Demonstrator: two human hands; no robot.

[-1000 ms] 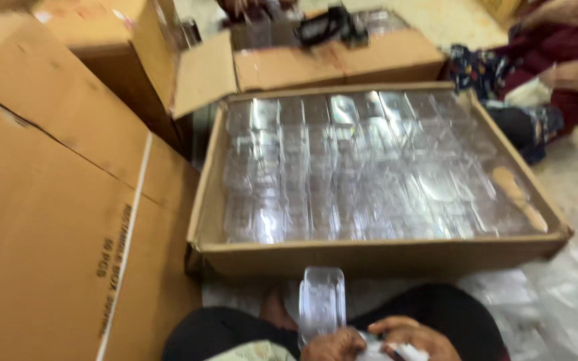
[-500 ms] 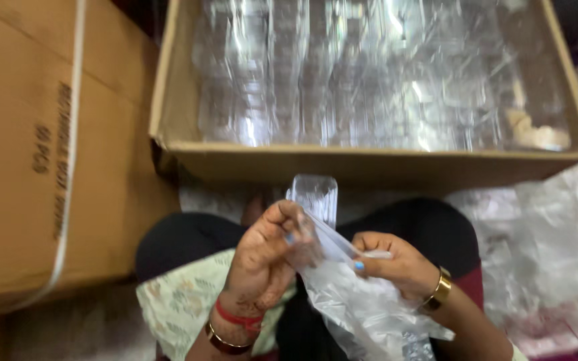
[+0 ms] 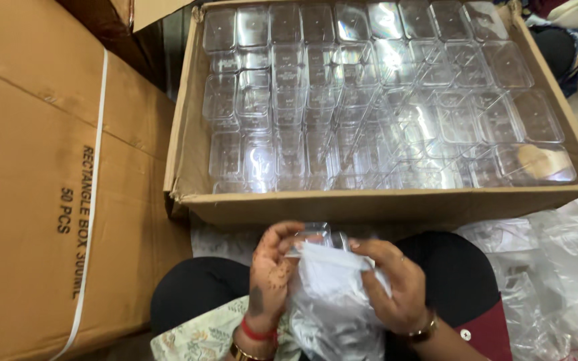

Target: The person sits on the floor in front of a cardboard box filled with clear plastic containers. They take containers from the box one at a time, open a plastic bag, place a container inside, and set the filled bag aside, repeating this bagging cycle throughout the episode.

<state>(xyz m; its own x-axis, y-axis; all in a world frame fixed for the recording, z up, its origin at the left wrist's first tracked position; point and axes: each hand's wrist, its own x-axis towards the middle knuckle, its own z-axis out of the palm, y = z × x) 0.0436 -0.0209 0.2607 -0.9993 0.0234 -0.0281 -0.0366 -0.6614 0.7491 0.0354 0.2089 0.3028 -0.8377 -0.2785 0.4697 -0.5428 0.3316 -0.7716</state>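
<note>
Left hand (image 3: 272,277) and right hand (image 3: 396,287) both grasp plastic bag (image 3: 332,301) over lap; clear container (image 3: 317,235), probably sunk deeper into bag than before, only top showing below cardboard box (image 3: 369,204)

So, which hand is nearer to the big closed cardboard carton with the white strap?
Left. The left hand is on the closed carton's side; the right hand is farther away, across the plastic bag.

Clear plastic container (image 3: 316,234) — small, mostly sunk into crumpled clear plastic bag (image 3: 332,301), upright over lap
</note>
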